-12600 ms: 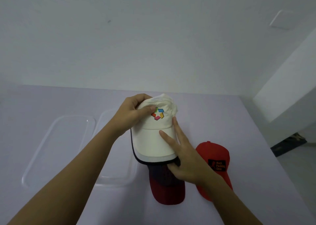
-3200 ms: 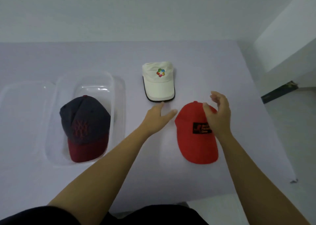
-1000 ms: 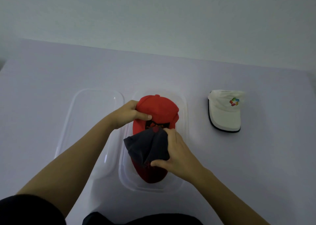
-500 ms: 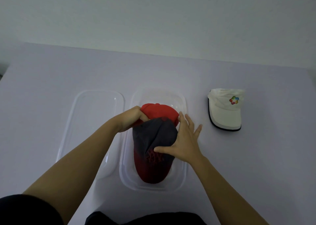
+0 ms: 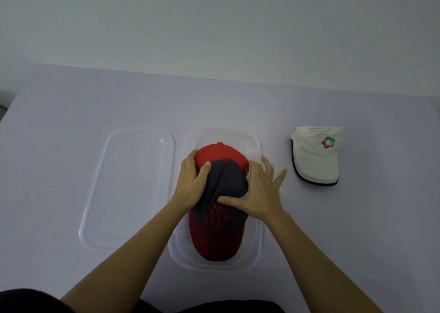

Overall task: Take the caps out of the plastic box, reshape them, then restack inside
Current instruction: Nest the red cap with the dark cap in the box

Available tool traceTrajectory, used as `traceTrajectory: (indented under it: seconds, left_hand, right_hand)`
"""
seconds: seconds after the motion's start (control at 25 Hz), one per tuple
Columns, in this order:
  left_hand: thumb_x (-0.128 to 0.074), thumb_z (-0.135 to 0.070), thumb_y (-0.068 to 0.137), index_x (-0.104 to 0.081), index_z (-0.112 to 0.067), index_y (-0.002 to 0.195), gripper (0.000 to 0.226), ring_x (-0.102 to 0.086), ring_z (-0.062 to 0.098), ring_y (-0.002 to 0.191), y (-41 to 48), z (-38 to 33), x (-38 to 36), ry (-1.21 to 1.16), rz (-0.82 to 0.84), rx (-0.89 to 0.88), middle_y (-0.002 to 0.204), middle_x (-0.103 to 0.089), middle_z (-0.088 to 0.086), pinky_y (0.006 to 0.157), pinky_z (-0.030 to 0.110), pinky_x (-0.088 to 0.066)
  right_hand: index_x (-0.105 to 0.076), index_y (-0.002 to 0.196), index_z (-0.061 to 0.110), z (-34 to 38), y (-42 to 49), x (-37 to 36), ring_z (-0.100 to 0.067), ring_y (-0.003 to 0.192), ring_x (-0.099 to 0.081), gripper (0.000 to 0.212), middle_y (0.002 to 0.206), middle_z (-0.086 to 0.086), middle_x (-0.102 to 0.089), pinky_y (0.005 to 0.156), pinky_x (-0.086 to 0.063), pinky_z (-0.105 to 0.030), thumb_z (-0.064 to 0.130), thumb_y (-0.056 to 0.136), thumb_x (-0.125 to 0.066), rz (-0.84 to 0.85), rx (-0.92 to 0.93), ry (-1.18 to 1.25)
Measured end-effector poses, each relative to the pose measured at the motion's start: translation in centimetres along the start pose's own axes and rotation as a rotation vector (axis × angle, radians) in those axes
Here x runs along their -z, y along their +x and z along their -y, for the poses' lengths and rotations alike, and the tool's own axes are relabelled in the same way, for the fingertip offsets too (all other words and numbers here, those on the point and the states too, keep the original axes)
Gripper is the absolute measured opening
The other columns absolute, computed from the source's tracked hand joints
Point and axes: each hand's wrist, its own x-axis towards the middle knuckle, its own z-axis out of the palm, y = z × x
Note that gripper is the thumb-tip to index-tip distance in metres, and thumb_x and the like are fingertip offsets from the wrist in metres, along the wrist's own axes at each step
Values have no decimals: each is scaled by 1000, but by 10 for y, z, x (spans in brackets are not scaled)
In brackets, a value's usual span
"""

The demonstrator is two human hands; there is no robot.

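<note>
1. Clear plastic box (image 5: 259,253): stands open at the middle of the pale lilac table (image 5: 59,122), long axis running toward the viewer.
2. Red cap (image 5: 220,152): lies in the box, its crown at the far end; only the crown shows past the cap on top of it.
3. Navy cap (image 5: 228,179) with dark red brim (image 5: 215,243) and red embroidered emblem: stacked on the red cap, brim pointing toward the viewer and reaching the near end of the box.
4. Left hand (image 5: 194,181): cupped against the left side of both crowns, thumb resting on the navy fabric, fingers curled round the red crown.
5. Right hand (image 5: 258,193): laid flat on the right side of the navy crown, fingers spread apart, thumb pressed across the front panel above the emblem.
6. Clear lid (image 5: 129,189): lies flat on the table just left of the box.
7. White cap (image 5: 315,156) with multicoloured logo and dark brim edge: rests on the table right of the box, apart from it.
</note>
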Motion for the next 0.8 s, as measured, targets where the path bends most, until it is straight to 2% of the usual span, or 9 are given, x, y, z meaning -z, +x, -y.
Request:
traceTrajectory:
  seconds: [0.12,0.28,0.44,0.52,0.6,0.68,0.76,0.8]
  left_hand:
    - [-32,-38,101,-13,-14,151,59,-32,21,136,1,3,-9,53,-14,40,151,-25,9,100,21,-24]
    - [-28,-36,102,-8,-12,152,59,-25,21,141,0,3,-15,61,-84,17,155,-20,9,104,20,-19]
    - [-26,-34,102,-3,-11,152,59,-4,15,148,-14,8,-22,170,-106,-63,161,-1,4,114,23,-7]
    - [-24,-33,103,-4,-11,152,57,0,14,148,-16,11,-25,161,-126,-60,161,3,3,114,23,-5]
    - [-23,-31,103,-5,-11,151,56,1,13,148,-15,11,-27,157,-133,-60,161,3,2,115,22,-4]
    - [-23,-29,103,-4,-12,151,55,2,11,147,-18,9,-26,142,-145,-68,161,3,2,118,26,-3]
    - [-23,-25,103,-3,-12,151,54,3,6,145,-24,3,-25,114,-193,-86,161,3,-1,120,29,-4]
    - [-24,-24,103,-4,-13,152,53,2,2,143,-27,-3,-26,98,-232,-105,161,2,-2,120,26,-4]
  right_hand:
    - [-27,140,17,1,0,0,-23,144,-6,123,144,2,-37,105,12,-70,96,45,-35,-22,-13,-41]
    - [-16,148,13,3,1,0,-27,144,-8,126,146,-2,-38,101,11,-73,95,52,-15,4,-27,-193]
    - [-14,149,10,3,2,1,-29,145,-5,123,137,-1,-49,98,16,-74,93,59,-13,32,-13,-248]
    - [-14,149,10,2,2,0,-29,145,-2,122,135,0,-52,97,20,-73,93,60,-11,44,-2,-259]
    - [-13,150,12,1,1,1,-29,145,1,120,143,1,-45,97,21,-71,91,60,-8,44,20,-245]
    - [-9,151,16,-2,-3,2,-27,146,3,113,156,0,-24,101,18,-69,88,64,-4,28,63,-188]
    - [-5,151,19,-7,-11,7,-22,147,5,106,160,1,-8,109,14,-60,85,68,-1,-27,106,-58]
    - [-5,151,20,-12,-15,11,-19,147,4,102,160,0,-5,113,11,-53,83,71,0,-79,116,33]
